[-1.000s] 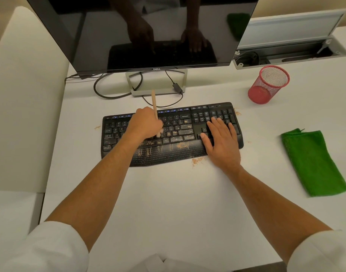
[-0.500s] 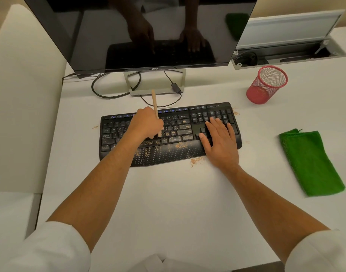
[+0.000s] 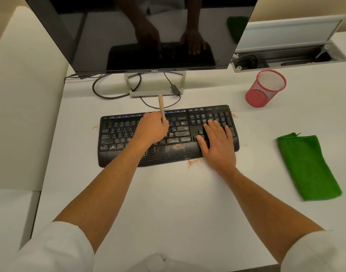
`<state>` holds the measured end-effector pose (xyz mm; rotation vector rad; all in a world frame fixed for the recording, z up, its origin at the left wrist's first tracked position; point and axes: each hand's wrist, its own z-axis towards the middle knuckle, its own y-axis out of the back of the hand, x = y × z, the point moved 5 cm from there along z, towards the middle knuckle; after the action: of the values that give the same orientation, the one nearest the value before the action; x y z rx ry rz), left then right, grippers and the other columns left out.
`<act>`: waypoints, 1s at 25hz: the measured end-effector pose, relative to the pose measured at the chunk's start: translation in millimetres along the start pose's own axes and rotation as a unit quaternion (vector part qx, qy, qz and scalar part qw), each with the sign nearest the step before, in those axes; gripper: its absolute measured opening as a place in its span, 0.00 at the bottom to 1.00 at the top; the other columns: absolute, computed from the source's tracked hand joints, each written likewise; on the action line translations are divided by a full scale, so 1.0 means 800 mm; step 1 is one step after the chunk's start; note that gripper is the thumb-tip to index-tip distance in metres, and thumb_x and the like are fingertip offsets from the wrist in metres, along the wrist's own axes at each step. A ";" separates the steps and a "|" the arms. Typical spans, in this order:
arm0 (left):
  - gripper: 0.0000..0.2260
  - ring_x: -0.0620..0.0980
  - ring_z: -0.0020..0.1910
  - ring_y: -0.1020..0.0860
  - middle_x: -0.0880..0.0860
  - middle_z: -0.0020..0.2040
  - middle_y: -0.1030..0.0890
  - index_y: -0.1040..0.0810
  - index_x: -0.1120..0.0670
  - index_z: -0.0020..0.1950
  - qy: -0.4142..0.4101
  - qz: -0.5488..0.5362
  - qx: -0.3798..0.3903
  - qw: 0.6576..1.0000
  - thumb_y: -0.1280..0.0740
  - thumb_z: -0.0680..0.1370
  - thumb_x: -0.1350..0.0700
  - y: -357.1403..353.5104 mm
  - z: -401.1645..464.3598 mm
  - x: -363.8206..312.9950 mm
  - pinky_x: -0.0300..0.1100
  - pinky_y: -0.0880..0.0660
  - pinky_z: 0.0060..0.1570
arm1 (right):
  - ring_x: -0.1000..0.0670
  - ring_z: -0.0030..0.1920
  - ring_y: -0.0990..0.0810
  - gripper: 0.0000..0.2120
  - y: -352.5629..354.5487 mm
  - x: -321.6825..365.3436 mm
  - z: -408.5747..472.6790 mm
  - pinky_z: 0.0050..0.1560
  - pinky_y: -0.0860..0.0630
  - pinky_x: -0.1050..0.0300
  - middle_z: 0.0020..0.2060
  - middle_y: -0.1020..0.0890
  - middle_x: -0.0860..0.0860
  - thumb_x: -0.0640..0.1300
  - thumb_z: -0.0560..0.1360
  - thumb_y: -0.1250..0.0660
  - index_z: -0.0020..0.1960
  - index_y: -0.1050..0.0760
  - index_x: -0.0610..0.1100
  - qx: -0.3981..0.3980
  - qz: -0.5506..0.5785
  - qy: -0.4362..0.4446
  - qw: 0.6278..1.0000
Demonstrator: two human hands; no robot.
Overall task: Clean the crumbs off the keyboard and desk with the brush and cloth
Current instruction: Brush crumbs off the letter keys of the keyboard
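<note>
Now the left hand (image 3: 152, 128) grips the brush (image 3: 161, 107) over the middle keys of the crumb-strewn keyboard (image 3: 117, 134), while the right hand (image 3: 217, 143) lies flat, fingers spread, on its right end; the green cloth (image 3: 307, 165) rests well apart on the table (image 3: 168, 203).

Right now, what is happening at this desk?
A person is cleaning a crumb-covered keyboard. The left hand grips a wooden-handled brush over the middle keys, while the right hand lies flat on the keyboard's right end. Crumbs also lie on the desk. The green cloth lies untouched at the right.
</note>
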<state>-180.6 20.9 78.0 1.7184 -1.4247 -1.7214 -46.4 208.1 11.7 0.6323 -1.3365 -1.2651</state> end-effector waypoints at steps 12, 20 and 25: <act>0.12 0.48 0.35 0.21 0.52 0.39 0.19 0.21 0.60 0.50 0.009 -0.027 -0.063 0.998 0.39 0.83 0.53 -0.004 -0.007 -0.015 0.43 0.21 0.39 | 0.48 0.78 0.40 0.30 0.002 0.003 0.000 0.80 0.55 0.47 0.75 0.30 0.47 0.60 0.83 0.51 0.75 0.32 0.43 0.013 0.000 0.006 1.000; 0.10 0.55 0.38 0.18 0.55 0.42 0.19 0.22 0.59 0.51 0.072 -0.061 -0.056 0.994 0.37 0.81 0.54 0.013 0.006 -0.015 0.51 0.19 0.41 | 0.47 0.78 0.39 0.29 0.001 0.002 0.000 0.80 0.54 0.46 0.74 0.29 0.46 0.60 0.83 0.49 0.75 0.31 0.43 0.010 -0.004 0.009 1.000; 0.11 0.47 0.33 0.25 0.51 0.38 0.22 0.21 0.60 0.51 0.052 -0.002 -0.071 0.996 0.39 0.82 0.54 0.000 0.000 -0.020 0.41 0.28 0.33 | 0.47 0.78 0.38 0.28 -0.002 0.000 -0.001 0.80 0.52 0.45 0.74 0.29 0.46 0.59 0.83 0.48 0.74 0.31 0.42 0.003 -0.001 0.012 1.000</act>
<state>-176.7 33.3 86.8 1.7099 -1.2248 -1.6661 -46.0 207.2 10.5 0.6520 -1.3205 -1.2518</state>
